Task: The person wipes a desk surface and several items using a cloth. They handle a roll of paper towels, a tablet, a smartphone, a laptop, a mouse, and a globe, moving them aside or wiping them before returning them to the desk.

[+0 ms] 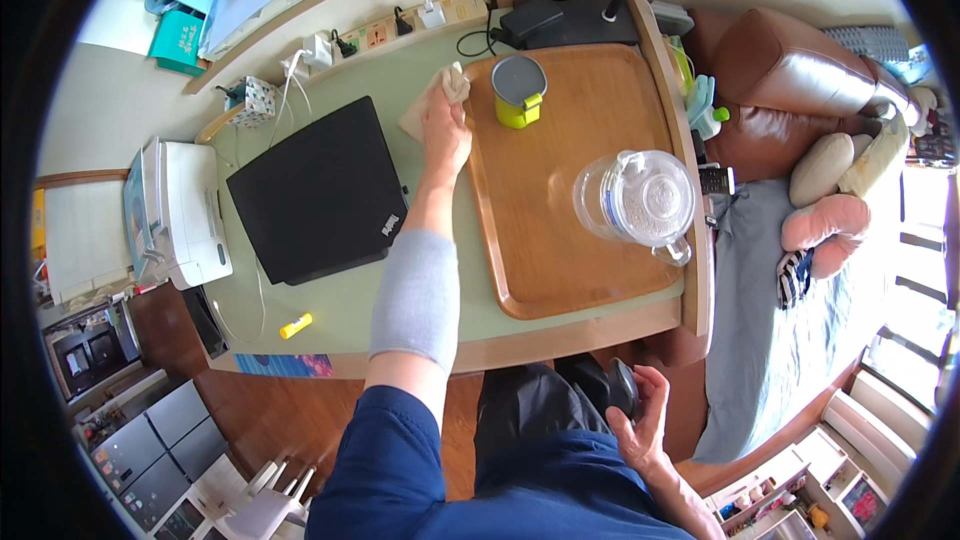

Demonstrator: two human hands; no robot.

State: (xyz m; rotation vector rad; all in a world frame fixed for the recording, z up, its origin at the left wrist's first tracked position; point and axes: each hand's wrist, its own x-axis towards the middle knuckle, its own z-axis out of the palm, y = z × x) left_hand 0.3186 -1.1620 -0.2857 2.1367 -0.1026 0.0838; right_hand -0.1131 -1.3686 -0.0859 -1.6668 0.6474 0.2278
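Observation:
My left hand (pixel 446 136) presses a beige cloth (pixel 420 114) onto the green desk top (pixel 442 270), close to the left rim of a brown wooden tray (pixel 495 255). On that tray stand a yellow-green cup with a grey lid (pixel 519 81) and a clear lidded pitcher (pixel 646 199). A closed black ThinkPad laptop (pixel 319 187) lies to the left of my forearm. Below the desk's front edge, beside my lap, my right hand (pixel 641 416) grips a dark rounded object, apparently a computer mouse (pixel 622 388).
A white printer (pixel 187 214) stands at the desk's left end. A yellow glue stick (pixel 295 325) lies near the front edge. Plugs and cables run along the power strip (pixel 382 34) at the back. The black lamp base (pixel 577 26) sits behind the tray. A bed (pixel 757 255) is at right.

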